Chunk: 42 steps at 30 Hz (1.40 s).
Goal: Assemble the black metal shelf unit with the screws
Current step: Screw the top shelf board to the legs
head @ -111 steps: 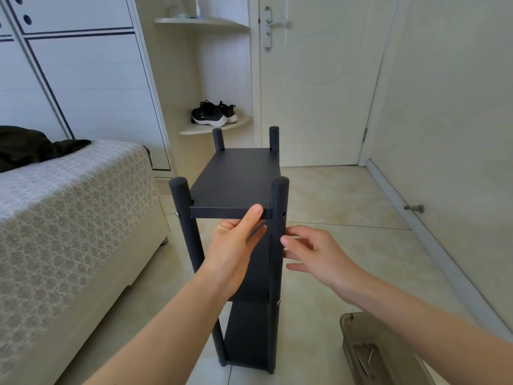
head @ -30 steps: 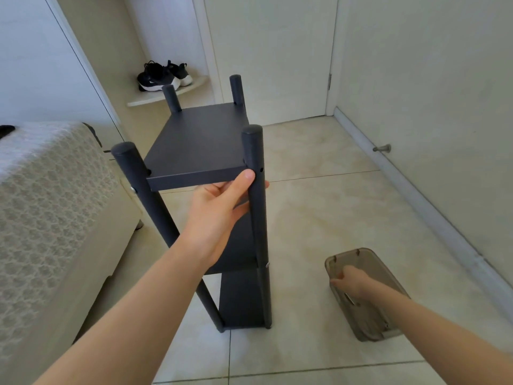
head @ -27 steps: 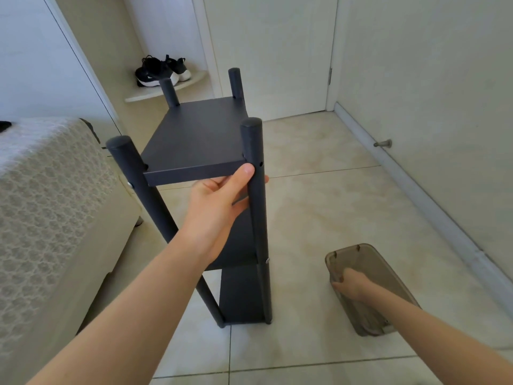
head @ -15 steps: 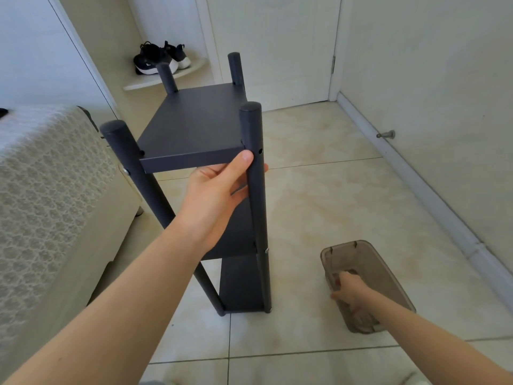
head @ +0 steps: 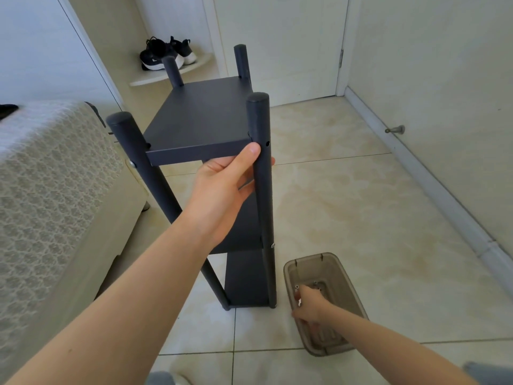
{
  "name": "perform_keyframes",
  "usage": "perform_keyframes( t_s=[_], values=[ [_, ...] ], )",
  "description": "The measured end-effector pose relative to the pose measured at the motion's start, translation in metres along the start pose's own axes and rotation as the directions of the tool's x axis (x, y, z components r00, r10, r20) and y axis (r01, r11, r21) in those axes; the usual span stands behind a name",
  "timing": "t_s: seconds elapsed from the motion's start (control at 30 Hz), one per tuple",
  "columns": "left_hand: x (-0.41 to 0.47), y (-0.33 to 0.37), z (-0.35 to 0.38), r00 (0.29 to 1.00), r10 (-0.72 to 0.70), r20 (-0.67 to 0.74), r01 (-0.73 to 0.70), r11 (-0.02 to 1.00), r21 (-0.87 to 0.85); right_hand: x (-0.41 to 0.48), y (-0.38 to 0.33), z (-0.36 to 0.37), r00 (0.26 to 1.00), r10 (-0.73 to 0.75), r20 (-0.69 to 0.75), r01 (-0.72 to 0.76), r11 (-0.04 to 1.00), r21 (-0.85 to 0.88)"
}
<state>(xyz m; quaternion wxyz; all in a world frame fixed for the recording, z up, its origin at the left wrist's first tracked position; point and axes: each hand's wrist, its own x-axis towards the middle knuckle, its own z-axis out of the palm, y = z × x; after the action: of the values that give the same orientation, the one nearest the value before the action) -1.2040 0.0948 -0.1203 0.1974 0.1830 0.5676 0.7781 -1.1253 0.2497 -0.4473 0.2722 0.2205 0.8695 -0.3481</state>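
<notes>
Shelf unit [head: 200,120]: black, standing upright on the tiled floor [head: 347,195], between the bed [head: 50,176] on the left and the plastic box [head: 345,276] on the right.
Long axis: vertical; the four round posts run straight up from the floor, and their capped ends stick up above the top panel.
Panels: three show, top, middle and bottom, each level; their longer side runs away from the person toward the door [head: 280,37].
Near left post: a silver screw head [head: 131,163] shows just below the top panel.
Near right post: a small hole [head: 267,143] shows at the height of the top panel.
Left hand [head: 222,187]: grasps the front edge of the top panel right beside the near right post, with the thumb lying up against the edge and the fingers curled underneath; one fingertip shows past the post.
Right hand [head: 308,304]: reached down into the box with the fingers pointing at the bottom; whether it pinches anything cannot be told.
Box: brownish and see-through, on the floor just beside the unit's near right foot.
Screws [head: 316,286]: a few small ones lie at the bottom of the box, just beyond the right fingertips.
Background: a pair of black shoes [head: 163,55] sits on a low corner ledge behind the unit.
</notes>
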Motion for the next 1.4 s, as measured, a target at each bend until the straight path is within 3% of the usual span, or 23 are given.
perform_keyframes(
  t_s=[0.2,0.37,0.63,0.83,1.07,1.4],
  values=[
    [-0.002,0.000,0.001,1.000,0.005,0.002,-0.005,1.000,-0.009,0.010,-0.021,0.005,0.999,-0.052,0.016,0.051,0.998,0.035],
    [-0.003,0.000,-0.001,1.000,0.002,-0.001,-0.002,0.999,-0.033,0.017,-0.012,-0.010,0.998,-0.002,-0.059,0.005,0.999,0.039],
    [-0.003,0.001,0.002,1.000,0.005,0.002,-0.005,0.999,-0.053,0.035,0.029,-0.009,0.998,0.063,0.000,-0.063,0.987,-0.145],
    [-0.002,-0.003,0.005,1.000,0.010,-0.021,-0.011,0.999,-0.042,0.048,0.029,0.009,1.000,-0.029,0.003,0.029,0.993,-0.116],
    [0.001,-0.003,0.002,1.000,0.014,0.016,-0.013,0.999,-0.031,0.059,0.021,0.020,0.996,-0.073,-0.042,0.054,0.941,-0.334],
    [0.004,-0.003,-0.002,0.997,0.007,0.078,-0.005,1.000,-0.027,0.060,0.022,0.027,0.990,-0.105,-0.092,0.053,0.896,-0.442]
  ],
)
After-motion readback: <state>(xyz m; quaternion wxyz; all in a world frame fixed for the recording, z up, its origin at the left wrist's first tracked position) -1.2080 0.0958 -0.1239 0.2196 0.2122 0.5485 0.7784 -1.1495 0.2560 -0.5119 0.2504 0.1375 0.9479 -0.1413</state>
